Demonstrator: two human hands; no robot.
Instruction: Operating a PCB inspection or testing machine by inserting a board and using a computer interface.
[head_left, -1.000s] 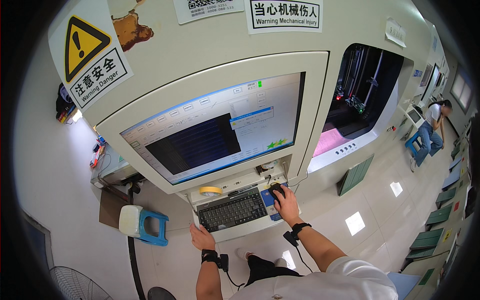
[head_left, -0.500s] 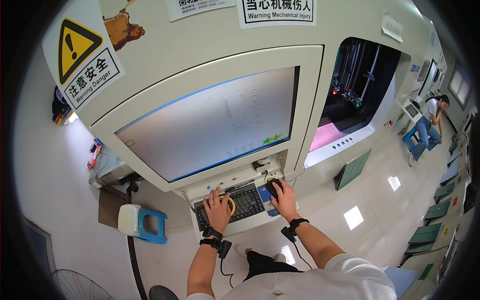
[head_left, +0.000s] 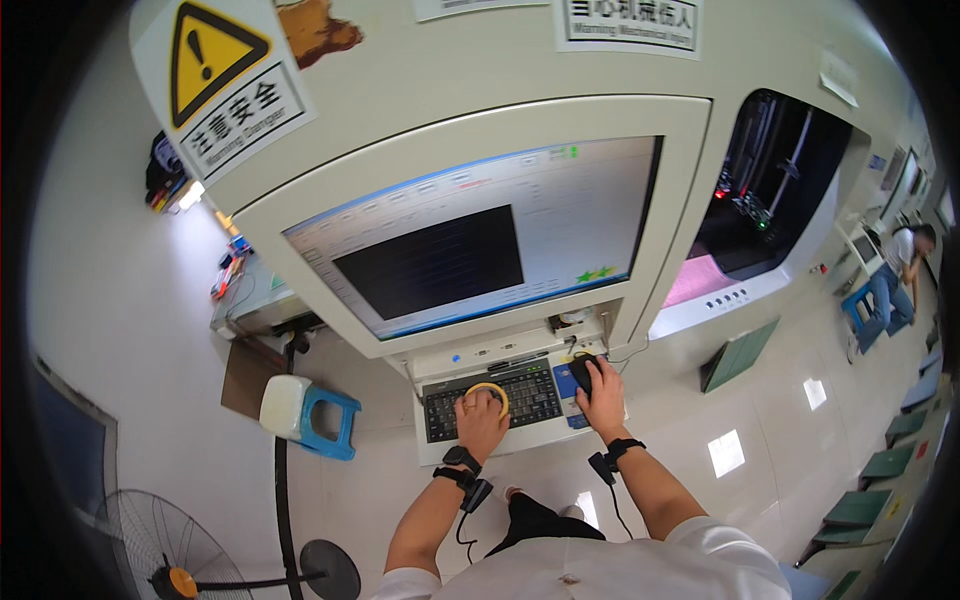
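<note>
My left hand (head_left: 482, 420) rests over the black keyboard (head_left: 535, 397), fingers bent and close together at a yellow ring (head_left: 503, 397) that looks like a roll of tape. The ring lies on the keys; its near side is hidden by the hand. A black computer mouse (head_left: 583, 372) sits under my right hand (head_left: 604, 402), whose fingers wrap round it, on a blue pad (head_left: 567, 383) right of the keyboard. Above both hands, a screen (head_left: 590, 210) set in a cream machine housing shows a software window with a large black panel.
Right of the screen, an opening (head_left: 765, 190) shows dark machinery above a pink surface. A blue stool (head_left: 335, 420) stands left, a fan (head_left: 165, 545) lower left. A green panel (head_left: 740, 355) juts out at right. A seated person (head_left: 890, 285) is far right.
The screen has gone from a pale, nearly blank page to a window with a black panel. My left fingers have drawn in from spread to bent at the ring. The view has turned left.
</note>
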